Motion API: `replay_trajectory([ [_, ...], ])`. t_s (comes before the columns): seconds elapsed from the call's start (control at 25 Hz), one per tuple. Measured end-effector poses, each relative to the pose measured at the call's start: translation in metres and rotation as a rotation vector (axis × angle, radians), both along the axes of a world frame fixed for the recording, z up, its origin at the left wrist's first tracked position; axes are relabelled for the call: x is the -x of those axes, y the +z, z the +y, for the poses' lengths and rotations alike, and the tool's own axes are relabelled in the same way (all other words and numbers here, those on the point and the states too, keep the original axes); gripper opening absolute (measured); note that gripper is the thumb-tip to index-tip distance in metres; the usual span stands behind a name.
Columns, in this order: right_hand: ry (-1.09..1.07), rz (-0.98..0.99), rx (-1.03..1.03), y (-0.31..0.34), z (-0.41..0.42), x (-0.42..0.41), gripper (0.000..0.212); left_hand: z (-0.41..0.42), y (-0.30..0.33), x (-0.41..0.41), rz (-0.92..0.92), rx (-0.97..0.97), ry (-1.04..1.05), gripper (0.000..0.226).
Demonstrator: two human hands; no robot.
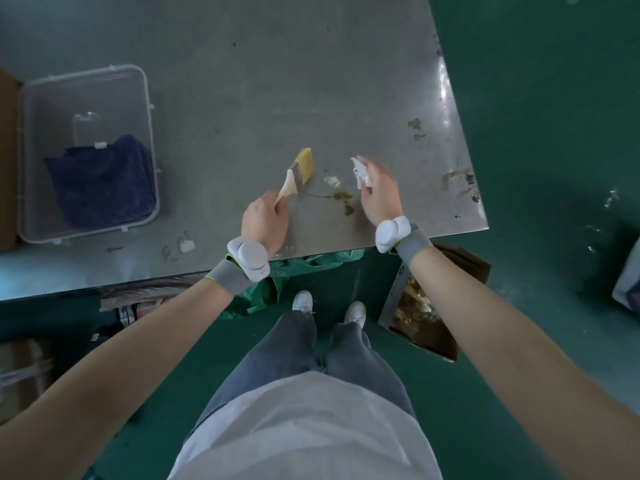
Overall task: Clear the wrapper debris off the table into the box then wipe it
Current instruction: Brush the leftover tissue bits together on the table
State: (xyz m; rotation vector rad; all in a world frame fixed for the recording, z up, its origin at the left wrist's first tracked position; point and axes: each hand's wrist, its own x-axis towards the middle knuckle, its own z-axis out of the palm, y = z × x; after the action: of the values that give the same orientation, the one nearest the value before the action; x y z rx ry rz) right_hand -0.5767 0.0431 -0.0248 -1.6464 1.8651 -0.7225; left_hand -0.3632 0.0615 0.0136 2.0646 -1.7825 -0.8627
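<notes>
My left hand (265, 220) grips the wooden handle of a paintbrush (299, 171), its yellow bristles lying on the grey metal table (263, 81). My right hand (379, 192) holds a crumpled white wrapper (361, 173) just above the table, near the front right corner. Between the hands lie a small pale scrap (333, 181) and brown smears (344, 200). More stains (460, 183) mark the right edge. A small white scrap (186, 244) lies near the front edge. A cardboard box (427, 310) holding debris stands on the floor under the table's right corner.
A clear plastic bin (86, 154) with a folded blue cloth (102, 181) inside sits on the table's left side. Green plastic sheeting (263, 292) hangs under the front edge. My feet (329, 308) stand on the green floor.
</notes>
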Motion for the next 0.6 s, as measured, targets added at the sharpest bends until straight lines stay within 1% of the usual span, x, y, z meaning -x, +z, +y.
replay_trajectory([
  [0.12,0.066,-0.011,-0.091,-0.008,-0.013,-0.012,0.052,-0.004,-0.001,0.013,-0.020,-0.054,-0.037,0.031],
  [0.28,0.100,-0.009,-0.157,-0.020,-0.016,-0.020,0.056,-0.006,0.002,0.026,-0.003,-0.090,-0.036,0.026],
  [0.44,0.191,0.048,-0.115,-0.023,-0.014,-0.023,0.043,-0.002,0.003,0.034,0.024,-0.103,-0.063,0.026],
  [0.6,0.183,0.063,-0.074,-0.020,-0.005,-0.034,0.046,0.001,0.001,0.037,0.045,-0.138,-0.055,0.027],
])
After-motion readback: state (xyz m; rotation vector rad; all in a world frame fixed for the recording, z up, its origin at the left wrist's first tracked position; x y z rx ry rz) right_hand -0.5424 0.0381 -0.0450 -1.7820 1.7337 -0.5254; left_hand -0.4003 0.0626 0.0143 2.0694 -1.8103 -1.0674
